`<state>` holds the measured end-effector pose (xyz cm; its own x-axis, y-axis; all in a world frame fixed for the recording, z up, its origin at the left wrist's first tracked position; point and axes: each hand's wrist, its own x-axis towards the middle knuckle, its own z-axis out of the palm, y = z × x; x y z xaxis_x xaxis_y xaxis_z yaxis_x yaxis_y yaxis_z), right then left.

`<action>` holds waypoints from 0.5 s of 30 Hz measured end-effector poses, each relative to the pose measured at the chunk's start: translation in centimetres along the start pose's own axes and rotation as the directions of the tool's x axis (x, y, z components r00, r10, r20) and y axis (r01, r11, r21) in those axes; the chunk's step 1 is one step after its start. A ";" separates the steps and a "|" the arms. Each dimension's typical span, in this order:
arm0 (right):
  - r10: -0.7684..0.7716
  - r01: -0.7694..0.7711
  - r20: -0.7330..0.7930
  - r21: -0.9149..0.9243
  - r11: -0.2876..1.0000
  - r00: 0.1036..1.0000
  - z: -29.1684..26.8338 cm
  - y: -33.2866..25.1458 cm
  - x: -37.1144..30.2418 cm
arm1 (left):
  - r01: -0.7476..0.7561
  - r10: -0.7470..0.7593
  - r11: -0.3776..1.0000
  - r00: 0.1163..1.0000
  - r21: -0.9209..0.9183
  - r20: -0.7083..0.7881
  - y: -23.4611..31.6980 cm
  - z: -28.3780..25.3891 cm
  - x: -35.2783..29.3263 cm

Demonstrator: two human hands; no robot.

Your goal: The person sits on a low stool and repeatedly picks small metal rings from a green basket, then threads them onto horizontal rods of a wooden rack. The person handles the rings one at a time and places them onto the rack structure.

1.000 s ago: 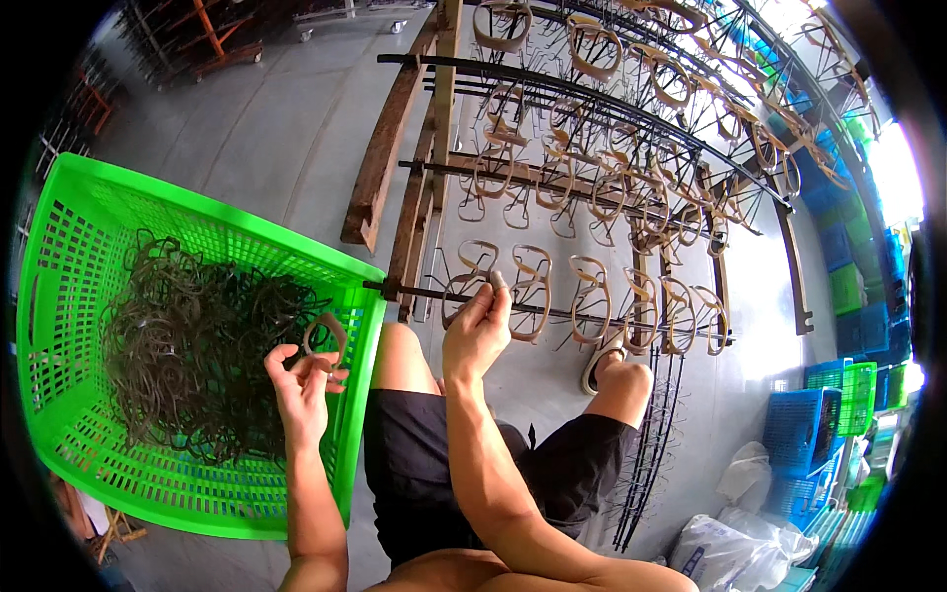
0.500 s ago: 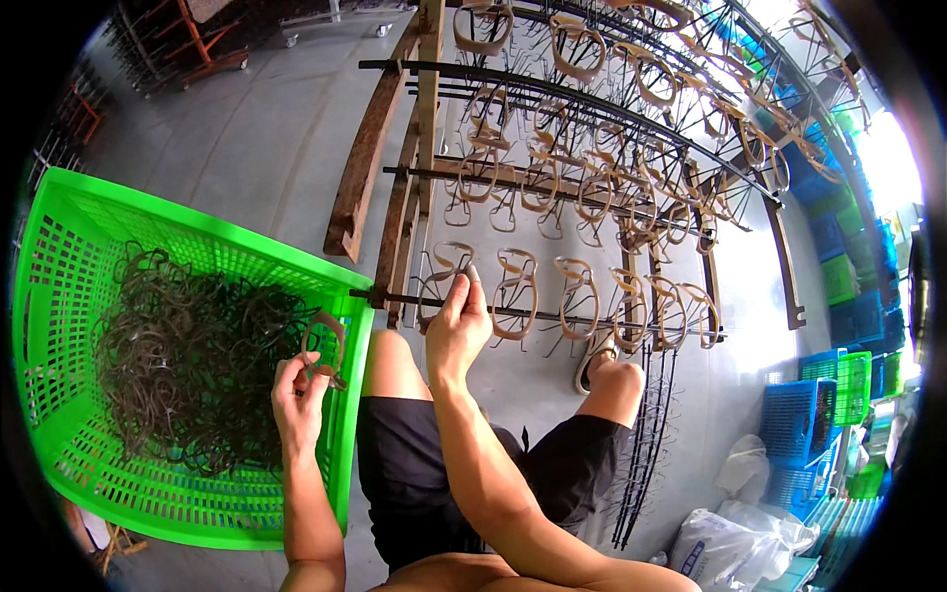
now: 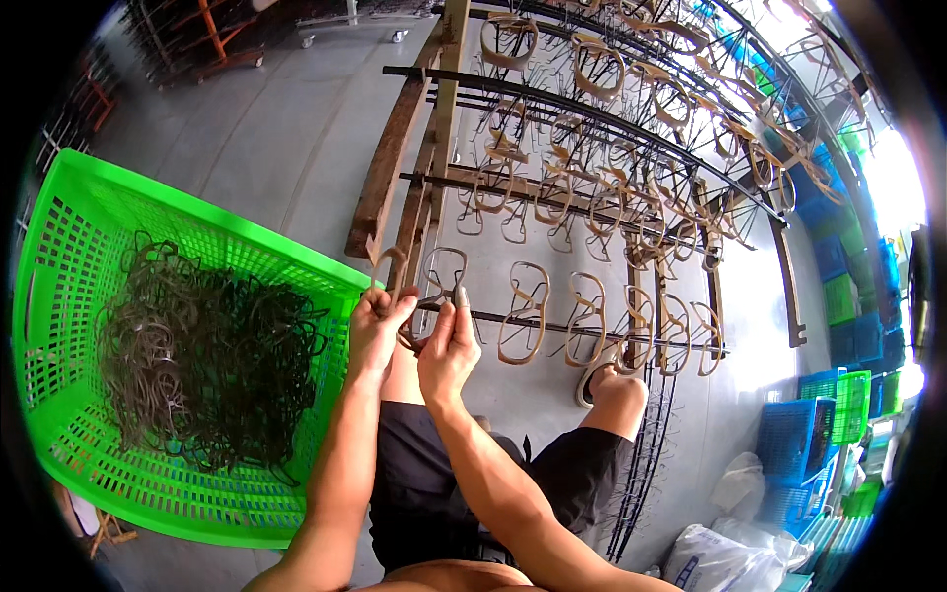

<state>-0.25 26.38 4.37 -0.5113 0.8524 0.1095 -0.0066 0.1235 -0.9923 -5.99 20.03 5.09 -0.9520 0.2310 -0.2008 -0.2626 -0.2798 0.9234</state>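
Thumb and fingertips of my left hand (image 3: 371, 340) pinch a brown frame (image 3: 400, 268), just left of the centre of the frame; its loop stands up above my knuckles, and its lower part is partly hidden between my hands. My right hand (image 3: 449, 355) is just beside it, at the centre, with thumb and forefinger drawn close together and a grey cover (image 3: 462, 295) on one fingertip. Those tips overlap a looped frame (image 3: 446, 251) at the left end of a black bar (image 3: 490, 317); I cannot tell whether I am pinching it or it only lies behind them.

Along that bar, right of centre, hangs a row of brown loops (image 3: 544, 321). More of them fill the upper right of the picture, on bars borne by a wooden rack (image 3: 393, 163). At the left, a green basket (image 3: 217, 212) holds a tangled dark heap (image 3: 212, 355) of similar loops, its right corner near my left hand. My knees, in black shorts (image 3: 424, 483), show at the lower centre. Blue crates (image 3: 789, 434) stand at the lower right, above a white plastic bag (image 3: 725, 557).
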 end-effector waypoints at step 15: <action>-0.140 0.135 -0.014 -0.195 0.971 0.990 -0.5 -0.4 0.3 | 0.036 -0.053 0.994 0.985 0.105 0.163 0.9 0.2 1.0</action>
<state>0.00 26.80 4.80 -0.4936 0.8335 0.2484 0.0922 0.3342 -0.9380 -7.14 20.22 5.75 -0.8982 0.3946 -0.1937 -0.2793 -0.1721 0.9447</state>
